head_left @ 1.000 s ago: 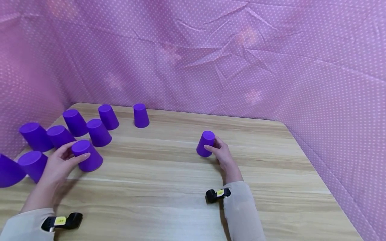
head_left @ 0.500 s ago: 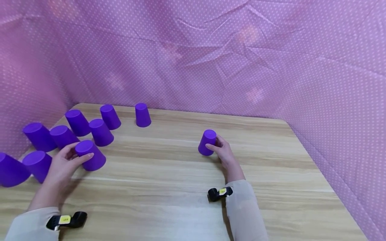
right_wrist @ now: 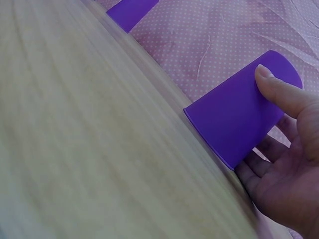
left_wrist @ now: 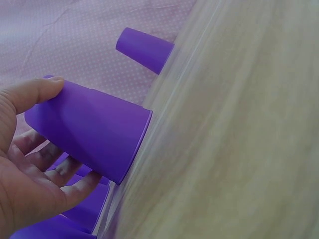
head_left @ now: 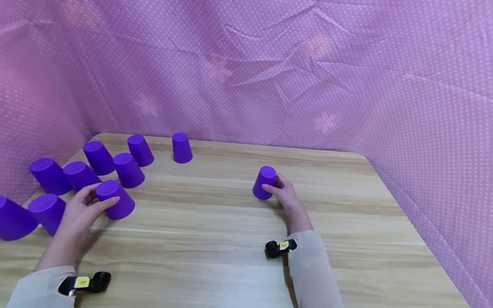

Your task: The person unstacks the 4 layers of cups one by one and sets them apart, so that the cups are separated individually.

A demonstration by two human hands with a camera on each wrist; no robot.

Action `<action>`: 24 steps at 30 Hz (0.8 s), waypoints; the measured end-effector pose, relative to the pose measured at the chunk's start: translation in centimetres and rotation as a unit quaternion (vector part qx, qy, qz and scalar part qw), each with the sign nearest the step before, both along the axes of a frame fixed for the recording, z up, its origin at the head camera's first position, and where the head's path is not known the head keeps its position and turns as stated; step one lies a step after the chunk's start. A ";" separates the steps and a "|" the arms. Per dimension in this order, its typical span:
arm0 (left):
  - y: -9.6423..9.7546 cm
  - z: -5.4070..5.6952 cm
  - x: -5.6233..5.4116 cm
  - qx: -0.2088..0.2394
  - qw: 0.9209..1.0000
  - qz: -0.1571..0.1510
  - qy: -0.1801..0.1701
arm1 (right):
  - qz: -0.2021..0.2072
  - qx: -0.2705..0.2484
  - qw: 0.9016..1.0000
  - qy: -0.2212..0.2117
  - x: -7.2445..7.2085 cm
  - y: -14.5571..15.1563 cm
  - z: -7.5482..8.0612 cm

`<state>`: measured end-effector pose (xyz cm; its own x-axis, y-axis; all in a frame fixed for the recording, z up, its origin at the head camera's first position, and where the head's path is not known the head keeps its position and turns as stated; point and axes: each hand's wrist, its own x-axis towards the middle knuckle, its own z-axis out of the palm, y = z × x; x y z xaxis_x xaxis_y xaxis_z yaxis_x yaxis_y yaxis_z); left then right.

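Note:
At the left of the table, my left hand [head_left: 78,211] grips an upside-down purple cup [head_left: 117,201], thumb on the near side and fingers behind. The left wrist view shows this cup [left_wrist: 94,127] with its wide rim down at the tabletop. My right hand [head_left: 288,196] holds another upside-down purple cup [head_left: 263,182] right of the table's middle. In the right wrist view, the thumb presses that cup's [right_wrist: 234,114] side near its base while the fingers curl round behind, the rim low at the wood.
Several more upside-down purple cups stand about the left hand, including a near one [head_left: 48,211] and a far one [head_left: 129,170]. A lone cup [head_left: 182,148] stands near the back edge. Pink dotted cloth [head_left: 246,85] surrounds the wooden table [head_left: 215,252].
The view has shifted slightly, so everything sits a little farther right in the frame. Both hands keep their grip on the same cups, which stay in place on the table.

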<state>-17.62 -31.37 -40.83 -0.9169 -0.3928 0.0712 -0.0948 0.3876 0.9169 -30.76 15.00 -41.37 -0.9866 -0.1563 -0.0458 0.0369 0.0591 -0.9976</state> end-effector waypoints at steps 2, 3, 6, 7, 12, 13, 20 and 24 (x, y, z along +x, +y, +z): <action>-0.1 -0.1 0.0 0.001 1.000 0.005 0.000 | 0.002 -0.001 1.000 0.002 -0.1 0.0 0.0; -0.1 0.0 0.0 0.002 1.000 0.003 -0.001 | 0.003 -0.002 1.000 0.003 -0.1 0.0 0.0; -0.1 0.2 0.2 0.003 1.000 0.002 -0.005 | 0.003 -0.002 1.000 0.003 0.0 -0.1 0.0; 0.0 0.2 0.2 0.004 1.000 0.005 -0.004 | 0.003 -0.001 1.000 0.002 0.0 -0.1 0.0; 0.4 0.7 0.5 0.006 1.000 0.002 -0.001 | -0.001 0.000 1.000 0.000 -0.1 -0.2 0.2; 0.5 0.9 0.6 0.007 1.000 -0.002 -0.001 | -0.003 0.000 1.000 -0.002 -0.1 -0.2 0.2; 1.1 1.7 0.9 0.019 1.000 -0.014 -0.009 | -0.011 -0.009 1.000 -0.015 -0.3 -0.4 0.5; 1.3 1.9 0.9 0.028 0.999 -0.014 -0.020 | -0.020 -0.005 1.000 -0.014 -0.4 -0.6 0.8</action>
<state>-16.74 -30.12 -38.97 -0.9296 -0.3684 0.0134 -0.1210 0.3394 0.9328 -31.16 14.39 -40.53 -0.9905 -0.1174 -0.0723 0.0670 0.0480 -0.9966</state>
